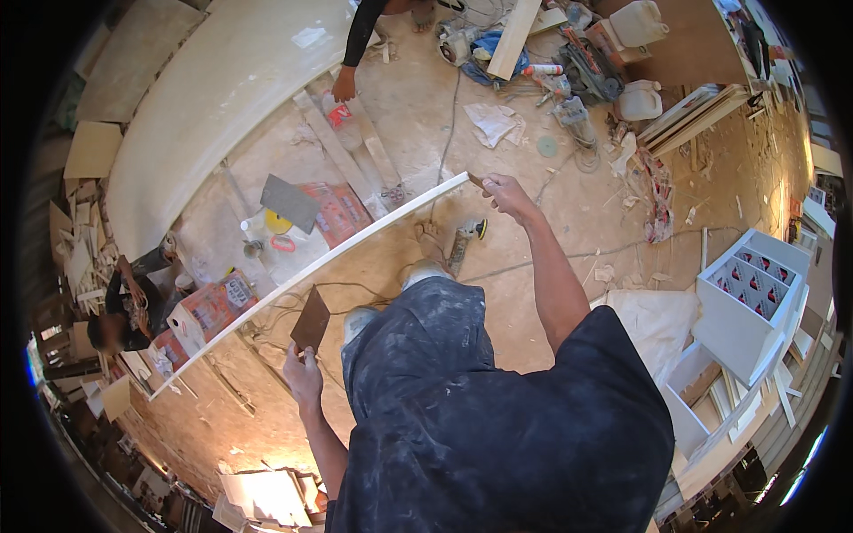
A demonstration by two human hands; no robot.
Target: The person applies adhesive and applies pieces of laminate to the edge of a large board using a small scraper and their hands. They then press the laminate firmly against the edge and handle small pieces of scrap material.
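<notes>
A long, narrow white strip or board edge point(346, 250) runs slantwise across the view, from lower left to upper middle. At its upper right end, my right hand point(508, 197) is closed on a small brown flat piece point(476, 181), which touches or nearly touches the strip's end. My left hand point(305, 377) pinches a thin, brown rectangular sheet point(311, 322) between thumb and fingers. That sheet is held up on my side of the strip, apart from it. Whether it is sandpaper or a flat spreader I cannot tell.
A large pale panel point(222, 98) fills the upper left, with a co-worker's hand point(344, 84) beside it. Another person point(133, 306) crouches at the left. A handheld power tool point(462, 244) lies by my foot. Cables, cartons, jugs point(638, 100) and a white cabinet box point(751, 280) stand around.
</notes>
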